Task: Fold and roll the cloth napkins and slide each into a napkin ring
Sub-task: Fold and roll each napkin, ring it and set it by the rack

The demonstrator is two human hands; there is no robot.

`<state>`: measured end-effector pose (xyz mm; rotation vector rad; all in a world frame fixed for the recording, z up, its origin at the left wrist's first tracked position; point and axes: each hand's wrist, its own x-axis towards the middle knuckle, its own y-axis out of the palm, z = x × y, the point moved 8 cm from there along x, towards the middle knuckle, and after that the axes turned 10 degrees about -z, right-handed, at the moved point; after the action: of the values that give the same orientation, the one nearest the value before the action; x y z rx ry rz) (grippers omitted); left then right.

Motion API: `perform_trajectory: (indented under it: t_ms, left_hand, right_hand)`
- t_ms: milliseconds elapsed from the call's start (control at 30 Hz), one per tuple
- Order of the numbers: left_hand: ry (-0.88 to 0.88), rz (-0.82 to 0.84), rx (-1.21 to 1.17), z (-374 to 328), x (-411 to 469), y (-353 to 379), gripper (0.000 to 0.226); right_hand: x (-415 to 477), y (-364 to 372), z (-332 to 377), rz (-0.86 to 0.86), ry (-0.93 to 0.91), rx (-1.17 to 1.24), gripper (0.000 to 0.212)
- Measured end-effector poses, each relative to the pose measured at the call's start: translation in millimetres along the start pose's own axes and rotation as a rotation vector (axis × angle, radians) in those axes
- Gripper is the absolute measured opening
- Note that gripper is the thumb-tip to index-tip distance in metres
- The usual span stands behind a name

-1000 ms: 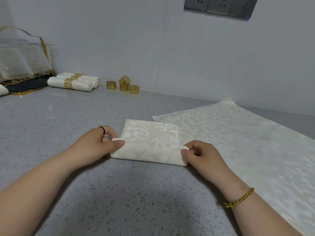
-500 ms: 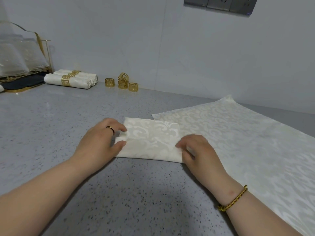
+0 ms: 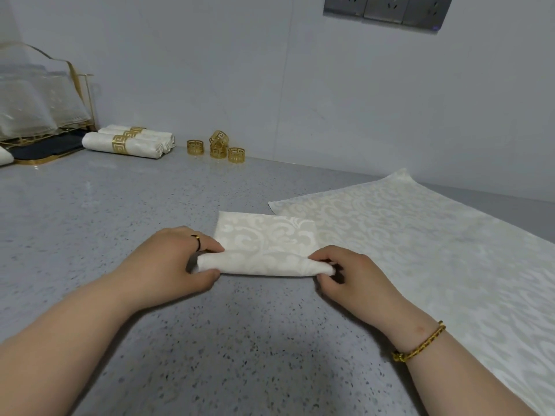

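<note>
A folded cream damask napkin (image 3: 265, 240) lies on the grey speckled counter, its near edge rolled into a short tube. My left hand (image 3: 168, 261) pinches the roll's left end between thumb and fingers. My right hand (image 3: 350, 273) pinches the right end the same way. Several loose gold napkin rings (image 3: 219, 148) stand by the back wall. Beside them lie rolled napkins in gold rings (image 3: 126, 144).
A large flat cream cloth (image 3: 420, 244) covers the counter to the right, touching the folded napkin's far corner. A gold wire rack with clear plastic-wrapped items (image 3: 39, 106) stands at the back left. Grey wall sockets (image 3: 387, 7) sit high on the wall.
Both hands have gone from lying over the napkin's near edge to pinching its ends, and that edge has been rolled up into a tube.
</note>
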<state>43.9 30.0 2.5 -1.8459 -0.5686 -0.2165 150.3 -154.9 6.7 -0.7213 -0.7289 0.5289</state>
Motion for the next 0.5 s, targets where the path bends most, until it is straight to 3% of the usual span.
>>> perform_trajectory:
  t_ms: [67,100,267,500]
  left_hand:
    - [-0.103,0.013,-0.15,2,-3,-4,0.015]
    - [-0.164,0.021,-0.257,5,-3,-4,0.006]
    - [-0.347,0.02,-0.487,16,-2,4,0.015]
    - [-0.339,-0.084,-0.194,15,-1,4,0.01]
  right_hand:
    - [0,-4,-3,0.025,0.06,0.098,0.024]
    - [0,-6,-4,0.031,0.091,0.147,0.024]
    - [0,-4,-14,0.016,0.233,0.287,0.016]
    - [3,1,-16,-0.134,0.216,0.185,0.024]
